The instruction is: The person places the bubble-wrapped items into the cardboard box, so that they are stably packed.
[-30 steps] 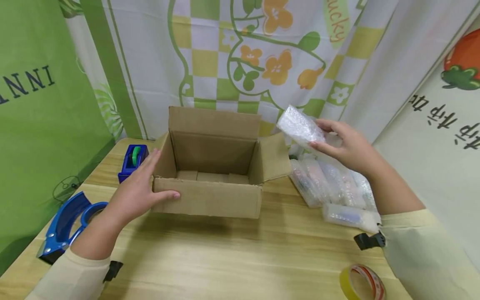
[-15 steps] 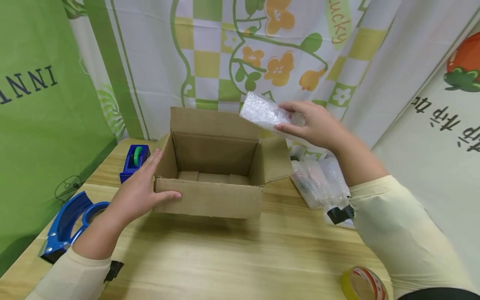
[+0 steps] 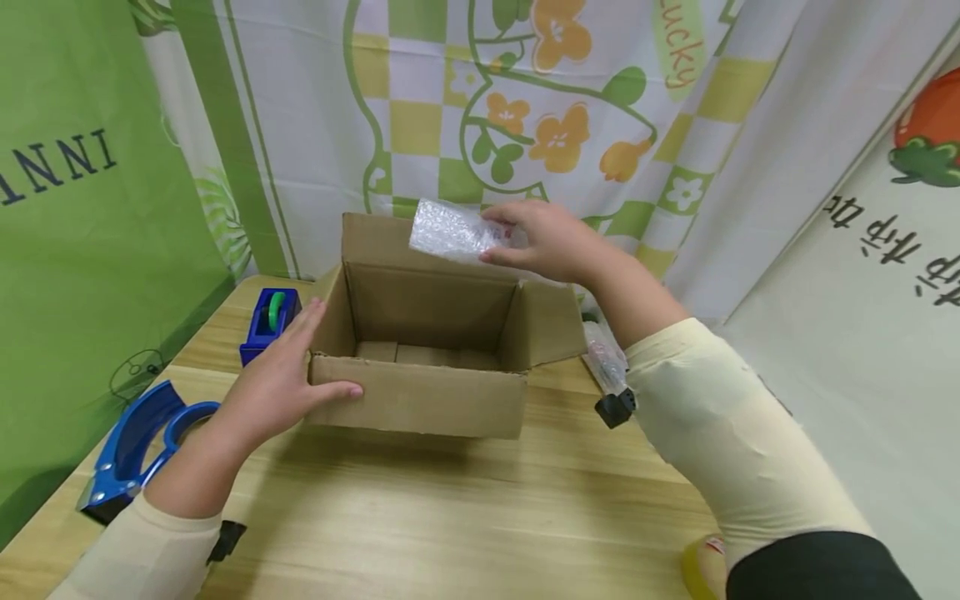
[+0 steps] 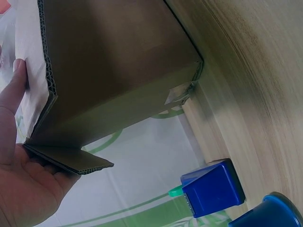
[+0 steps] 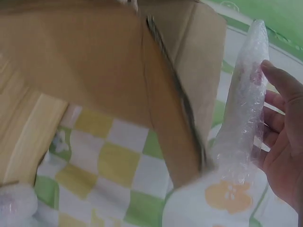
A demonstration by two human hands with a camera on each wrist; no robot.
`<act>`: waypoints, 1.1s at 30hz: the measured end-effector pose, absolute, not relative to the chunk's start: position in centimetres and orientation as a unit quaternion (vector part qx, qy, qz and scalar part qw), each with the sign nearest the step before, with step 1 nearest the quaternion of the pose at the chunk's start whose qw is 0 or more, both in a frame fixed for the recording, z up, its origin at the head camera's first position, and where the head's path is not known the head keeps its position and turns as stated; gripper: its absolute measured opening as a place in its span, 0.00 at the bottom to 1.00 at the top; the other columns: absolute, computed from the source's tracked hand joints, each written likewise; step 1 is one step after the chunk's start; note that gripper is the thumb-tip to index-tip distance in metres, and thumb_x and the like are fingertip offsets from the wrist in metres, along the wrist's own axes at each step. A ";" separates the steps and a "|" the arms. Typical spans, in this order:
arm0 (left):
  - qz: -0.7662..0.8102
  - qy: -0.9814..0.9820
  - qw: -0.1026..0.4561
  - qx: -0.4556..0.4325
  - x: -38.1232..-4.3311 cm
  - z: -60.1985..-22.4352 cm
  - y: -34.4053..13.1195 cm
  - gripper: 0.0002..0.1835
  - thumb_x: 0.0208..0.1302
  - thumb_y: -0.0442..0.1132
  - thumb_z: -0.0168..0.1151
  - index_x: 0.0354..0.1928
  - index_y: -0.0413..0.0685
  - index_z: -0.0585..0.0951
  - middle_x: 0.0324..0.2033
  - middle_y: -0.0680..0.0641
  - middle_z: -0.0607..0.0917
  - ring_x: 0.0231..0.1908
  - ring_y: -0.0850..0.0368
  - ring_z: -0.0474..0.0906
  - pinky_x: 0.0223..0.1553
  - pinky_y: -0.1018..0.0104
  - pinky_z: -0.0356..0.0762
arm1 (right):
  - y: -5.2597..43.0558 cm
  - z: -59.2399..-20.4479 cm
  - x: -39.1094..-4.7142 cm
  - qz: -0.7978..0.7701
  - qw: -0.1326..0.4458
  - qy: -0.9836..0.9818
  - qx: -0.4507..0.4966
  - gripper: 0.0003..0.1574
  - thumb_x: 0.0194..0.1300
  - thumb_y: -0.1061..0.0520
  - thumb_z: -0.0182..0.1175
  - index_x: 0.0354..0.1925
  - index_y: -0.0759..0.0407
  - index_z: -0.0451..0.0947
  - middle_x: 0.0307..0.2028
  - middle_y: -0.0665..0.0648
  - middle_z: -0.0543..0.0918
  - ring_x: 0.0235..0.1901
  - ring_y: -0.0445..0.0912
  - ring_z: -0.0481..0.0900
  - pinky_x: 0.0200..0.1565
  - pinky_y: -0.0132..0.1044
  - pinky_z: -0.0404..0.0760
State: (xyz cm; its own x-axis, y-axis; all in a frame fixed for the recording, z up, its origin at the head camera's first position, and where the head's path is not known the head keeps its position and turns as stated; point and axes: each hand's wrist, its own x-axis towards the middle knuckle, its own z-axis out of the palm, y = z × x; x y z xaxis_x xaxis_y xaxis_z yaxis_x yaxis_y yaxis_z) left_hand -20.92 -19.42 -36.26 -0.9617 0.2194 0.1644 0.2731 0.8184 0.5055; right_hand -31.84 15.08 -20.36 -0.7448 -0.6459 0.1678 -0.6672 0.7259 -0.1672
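Note:
An open cardboard box (image 3: 416,398) stands on the wooden table with its flaps folded outward. My left hand (image 3: 272,387) holds its front left corner, thumb along the front flap and fingers at the left flap; the left wrist view shows the fingers partly hidden behind the flap (image 4: 71,160). Above the back of the box, my right hand (image 3: 551,242) grips a bubble-wrapped package (image 3: 450,232) between thumb and fingers. Through the wrap a small reddish patch shows in the right wrist view, where the package (image 5: 244,94) is long and narrow. What is inside is hidden.
Right of the box lies another bubble-wrapped package (image 3: 604,354), partly behind my right arm. A blue tape dispenser (image 3: 266,321) with a green roll and a larger blue tape dispenser (image 3: 135,454) stand at left. A yellow tape roll (image 3: 697,571) sits at the front right.
My right hand has carried the wrapped package leftward, from above the other packages to over the box. My right sleeve now covers most of those packages. The left hand stays at the corner.

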 end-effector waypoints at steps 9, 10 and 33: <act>-0.273 -0.952 0.050 -0.130 -20.9 -36.2 -19.4 0.67 0.47 0.76 0.63 0.79 0.58 0.36 0.78 0.48 0.39 0.74 0.34 0.46 0.64 0.29 0.58 | 11.9 -21.7 -32.8 0.093 0.036 -0.921 0.376 0.38 0.65 0.36 0.61 0.66 0.53 0.70 0.53 0.52 0.80 0.49 0.45 0.77 0.53 0.42 0.76; -0.273 -0.952 0.049 -0.130 -20.9 -36.2 -19.4 0.67 0.47 0.76 0.63 0.79 0.58 0.36 0.78 0.48 0.39 0.74 0.34 0.46 0.64 0.29 0.57 | 11.6 -21.9 -32.9 0.094 0.032 -0.921 0.376 0.38 0.65 0.36 0.61 0.66 0.53 0.70 0.54 0.52 0.80 0.49 0.45 0.77 0.54 0.42 0.75; -0.277 -0.951 0.054 -0.131 -20.9 -36.3 -19.5 0.67 0.47 0.76 0.63 0.79 0.59 0.36 0.78 0.48 0.39 0.75 0.35 0.46 0.64 0.30 0.57 | 12.3 -23.2 -32.5 0.087 0.002 -0.931 0.354 0.38 0.70 0.37 0.55 0.70 0.54 0.66 0.68 0.55 0.71 0.67 0.51 0.69 0.68 0.46 0.67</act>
